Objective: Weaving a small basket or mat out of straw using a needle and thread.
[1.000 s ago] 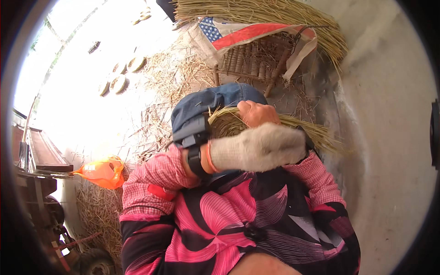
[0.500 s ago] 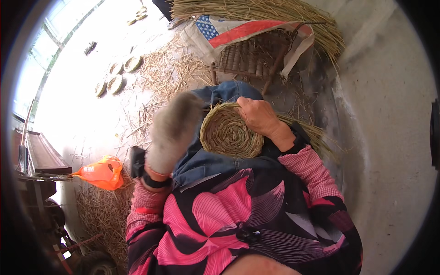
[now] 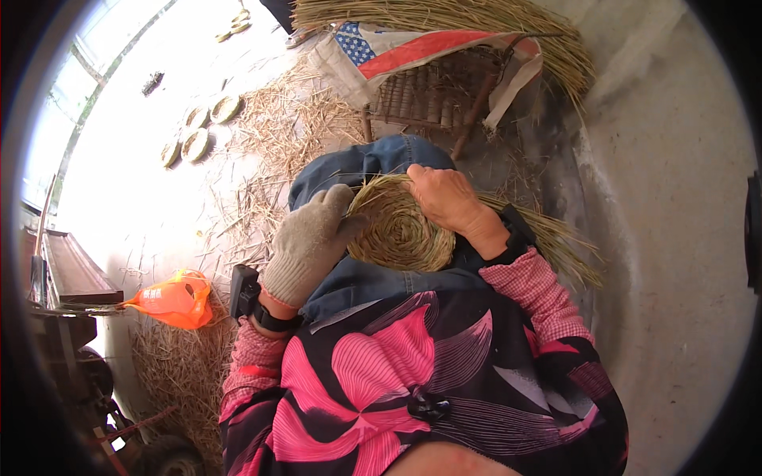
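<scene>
On my lap rests a small round basket (image 3: 403,232) of coiled straw, its spiral bottom facing up toward me. My left hand (image 3: 311,236), in a grey knit glove, is closed at the basket's left rim, thumb over the inside and fingers outside. A few thin loose strands stick out by those fingertips. With bare fingers pinched together, my right hand (image 3: 449,198) grips the upper right rim; what lies under its fingertips is hidden. From beneath my right wrist a bundle of long straw (image 3: 548,236) fans out to the right.
A low slatted chair (image 3: 425,99) draped with a printed cloth sack (image 3: 421,54) stands ahead, a large straw bundle (image 3: 452,17) behind it. Several finished baskets (image 3: 195,144) lie on the straw-strewn floor. An orange plastic bag (image 3: 176,300) is left, a concrete wall (image 3: 675,238) right.
My gloved left hand, blurred and raised before, has come down and right onto the basket's left rim. My right hand keeps its hold with hardly any movement.
</scene>
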The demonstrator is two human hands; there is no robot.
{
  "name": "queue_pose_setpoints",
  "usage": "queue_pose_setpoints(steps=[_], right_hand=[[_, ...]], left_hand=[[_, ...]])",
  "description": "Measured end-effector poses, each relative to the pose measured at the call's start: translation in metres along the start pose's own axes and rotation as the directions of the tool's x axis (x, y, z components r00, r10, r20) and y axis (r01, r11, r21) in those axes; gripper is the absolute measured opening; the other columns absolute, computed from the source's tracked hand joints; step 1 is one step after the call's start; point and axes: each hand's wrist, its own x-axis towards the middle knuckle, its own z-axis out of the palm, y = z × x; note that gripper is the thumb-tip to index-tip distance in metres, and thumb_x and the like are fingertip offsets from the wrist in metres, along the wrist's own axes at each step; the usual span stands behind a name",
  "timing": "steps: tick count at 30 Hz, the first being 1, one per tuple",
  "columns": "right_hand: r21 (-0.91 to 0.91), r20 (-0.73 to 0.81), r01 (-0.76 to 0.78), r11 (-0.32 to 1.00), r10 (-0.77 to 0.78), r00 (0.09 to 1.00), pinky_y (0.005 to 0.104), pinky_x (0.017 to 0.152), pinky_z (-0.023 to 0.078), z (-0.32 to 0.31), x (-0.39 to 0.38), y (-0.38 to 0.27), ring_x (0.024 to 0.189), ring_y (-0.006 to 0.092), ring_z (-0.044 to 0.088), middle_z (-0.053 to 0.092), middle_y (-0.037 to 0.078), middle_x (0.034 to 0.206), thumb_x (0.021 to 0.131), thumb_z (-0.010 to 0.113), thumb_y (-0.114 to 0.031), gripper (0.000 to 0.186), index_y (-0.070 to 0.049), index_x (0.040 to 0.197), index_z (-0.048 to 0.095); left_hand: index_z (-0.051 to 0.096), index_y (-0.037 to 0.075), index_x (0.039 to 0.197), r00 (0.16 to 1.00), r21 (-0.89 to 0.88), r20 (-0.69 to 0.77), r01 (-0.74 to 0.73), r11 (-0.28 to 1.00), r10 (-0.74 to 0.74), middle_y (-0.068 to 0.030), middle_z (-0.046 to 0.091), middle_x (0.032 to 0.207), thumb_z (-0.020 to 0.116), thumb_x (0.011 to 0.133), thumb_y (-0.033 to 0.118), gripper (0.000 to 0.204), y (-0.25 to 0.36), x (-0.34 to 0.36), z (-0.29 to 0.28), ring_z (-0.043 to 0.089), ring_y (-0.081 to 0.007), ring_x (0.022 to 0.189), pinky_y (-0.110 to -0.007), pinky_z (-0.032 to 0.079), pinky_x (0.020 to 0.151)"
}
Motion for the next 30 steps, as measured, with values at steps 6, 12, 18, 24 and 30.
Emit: queue_pose_setpoints(steps=[6, 12, 18, 24, 30], right_hand=[[0.014, 0.03, -0.042, 0.999, 0.041, 0.999, 0.0515, 0.065, 0.05, 0.0, 0.001, -0.001, 0.075, 0.0419, 0.064, 0.065, 0.021, 0.074, 0.096, 0.057, -0.023, 0.021, -0.004, 0.093, 0.049], [0.009, 0.044, -0.057, 0.998, 0.057, 0.997, 0.0512, 0.067, 0.05, -0.001, 0.001, -0.002, 0.077, 0.0419, 0.065, 0.065, 0.021, 0.075, 0.096, 0.057, -0.024, 0.022, -0.004, 0.092, 0.049], [0.02, 0.028, -0.033, 0.999, 0.032, 0.999, 0.051, 0.067, 0.051, 0.001, 0.001, -0.001, 0.077, 0.0417, 0.065, 0.066, 0.021, 0.078, 0.096, 0.057, -0.024, 0.021, -0.004, 0.093, 0.05], [-0.064, 0.048, -0.072, 0.995, 0.075, 0.996, 0.049, 0.068, 0.053, -0.002, -0.001, -0.009, 0.079, 0.0402, 0.067, 0.067, 0.02, 0.079, 0.096, 0.057, -0.024, 0.021, -0.004, 0.092, 0.051], [0.007, 0.015, -0.056, 0.998, 0.055, 0.998, 0.0499, 0.069, 0.052, -0.006, -0.001, -0.014, 0.08, 0.0408, 0.067, 0.067, 0.022, 0.081, 0.092, 0.059, -0.027, 0.024, -0.004, 0.091, 0.051]], left_hand=[[0.057, 0.014, 0.107, 0.997, 0.19, 0.036, -0.079, 0.979, 0.073, -0.0114, 0.066, 0.091, 0.061, 0.09, 0.021, 0.019, -0.001, 0.003, 0.021, 0.067, -0.0357, 0.079, -0.046, 0.052, 0.064], [0.056, 0.012, 0.109, 0.996, 0.206, -0.002, -0.084, 0.975, 0.086, -0.0109, 0.066, 0.091, 0.059, 0.091, 0.022, 0.02, 0.004, 0.009, 0.037, 0.067, -0.0339, 0.078, -0.046, 0.052, 0.062], [0.055, 0.011, 0.105, 0.999, 0.259, 0.031, -0.04, 0.965, 0.033, -0.0103, 0.066, 0.091, 0.059, 0.089, 0.019, 0.018, 0.015, 0.015, 0.037, 0.067, -0.033, 0.08, -0.045, 0.053, 0.063], [0.056, 0.01, 0.106, 0.964, 0.222, -0.154, -0.18, 0.958, 0.217, -0.0094, 0.063, 0.098, 0.064, 0.083, 0.014, 0.025, 0.033, 0.014, 0.037, 0.066, -0.0302, 0.089, -0.042, 0.054, 0.066], [0.063, 0.005, 0.114, 0.715, 0.112, -0.28, -0.638, 0.761, 0.641, -0.0148, 0.059, 0.117, 0.07, 0.073, 0.018, 0.043, 0.041, 0.002, 0.034, 0.06, -0.0326, 0.111, -0.041, 0.052, 0.092]])
